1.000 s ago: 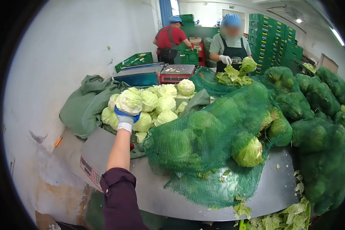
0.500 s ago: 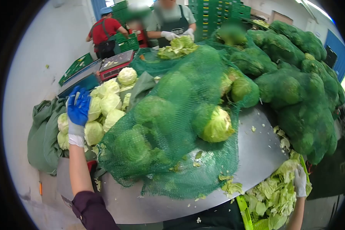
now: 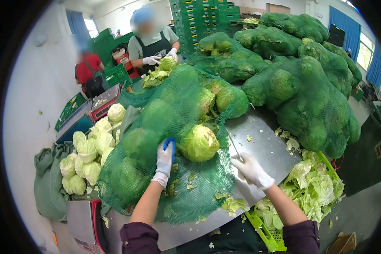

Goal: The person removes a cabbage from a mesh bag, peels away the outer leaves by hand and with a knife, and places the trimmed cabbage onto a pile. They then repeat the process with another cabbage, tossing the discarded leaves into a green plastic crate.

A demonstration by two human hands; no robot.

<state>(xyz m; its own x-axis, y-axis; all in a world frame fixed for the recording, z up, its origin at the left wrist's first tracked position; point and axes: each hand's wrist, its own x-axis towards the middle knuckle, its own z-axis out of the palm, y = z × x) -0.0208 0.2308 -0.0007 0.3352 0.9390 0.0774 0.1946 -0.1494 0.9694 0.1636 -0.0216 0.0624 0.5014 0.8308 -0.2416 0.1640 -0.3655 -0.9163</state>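
Note:
My left hand (image 3: pixel 165 158), in a white glove with a blue palm, lies over the green mesh bag (image 3: pixel 131 169). Its fingers are extended and slightly cupped, close to the left side of a loose pale-green cabbage (image 3: pixel 201 144) at the bag's mouth. In my right hand (image 3: pixel 252 171), gloved in white, is a knife (image 3: pixel 233 144) whose thin blade points up and away, right of the cabbage. More cabbages show through the mesh, and torn leaf bits lie on the netting.
Trimmed cabbages (image 3: pixel 89 150) are piled at left, near a red-edged scale (image 3: pixel 84 222). A green crate (image 3: pixel 262 230) of leaves stands at lower right. Full mesh bags (image 3: pixel 300 97) are stacked on the right of the metal table (image 3: pixel 262 131). A co-worker (image 3: pixel 154 46) handles leaves opposite.
My left hand has moved from the trimmed pile right to beside the loose cabbage. My right hand has come up from the leaf crate over the table, now with a knife. The view has shifted.

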